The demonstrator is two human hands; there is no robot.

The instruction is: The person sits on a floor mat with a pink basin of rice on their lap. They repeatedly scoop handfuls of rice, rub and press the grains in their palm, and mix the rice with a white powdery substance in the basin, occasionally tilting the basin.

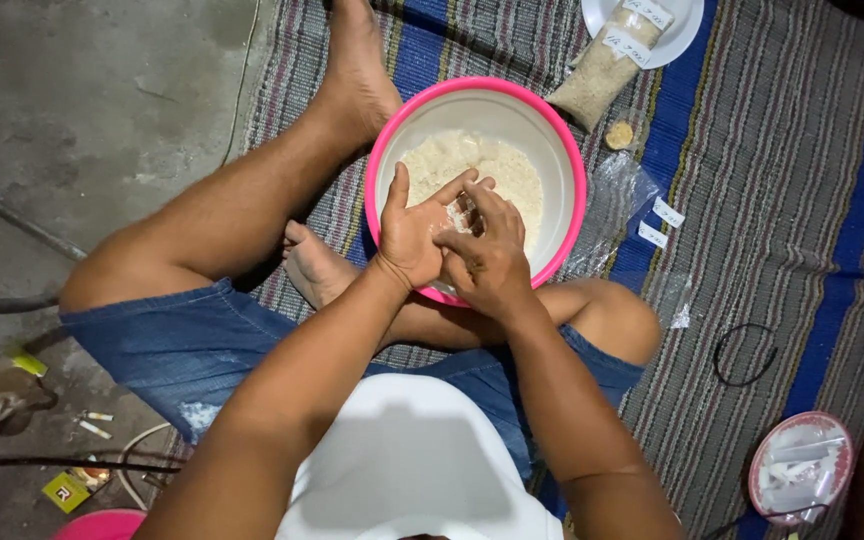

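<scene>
Head view: striped woven mat [752, 200] over grey concrete floor [102, 100].

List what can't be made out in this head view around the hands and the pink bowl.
- Left hand palm: the right hand fingers lie over it, so what is between them is hidden.
- Pink bowl near rim: covered by both hands.
- White plate and the bag of grain on it: cut off by the top edge.
- Round tray contents: too blurred to tell.
</scene>
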